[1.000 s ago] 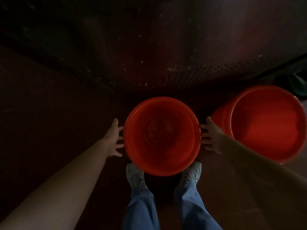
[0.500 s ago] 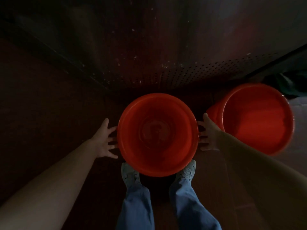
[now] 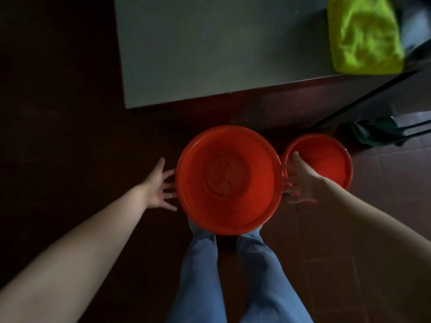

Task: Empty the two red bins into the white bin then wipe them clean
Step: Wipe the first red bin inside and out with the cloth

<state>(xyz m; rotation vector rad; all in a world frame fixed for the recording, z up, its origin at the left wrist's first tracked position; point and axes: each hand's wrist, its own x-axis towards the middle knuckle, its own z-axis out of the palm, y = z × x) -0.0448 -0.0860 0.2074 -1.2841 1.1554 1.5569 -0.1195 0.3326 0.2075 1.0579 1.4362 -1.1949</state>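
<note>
The grey table (image 3: 210, 54) now shows its top at the far side, where before only its dark front was in view. The near red bin (image 3: 229, 180) is held higher and now covers the shoes. The second red bin (image 3: 326, 159) sits on the floor (image 3: 384, 206) just to its right. A yellow-green cloth (image 3: 366, 36) lies on the table's far right. The left hand (image 3: 158, 190) and the right hand (image 3: 300, 180) press the near bin's sides, fingers straight and spread.

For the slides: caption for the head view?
Left hand and right hand flank a red bin; second red bin beside, lime cloth on table.
</note>
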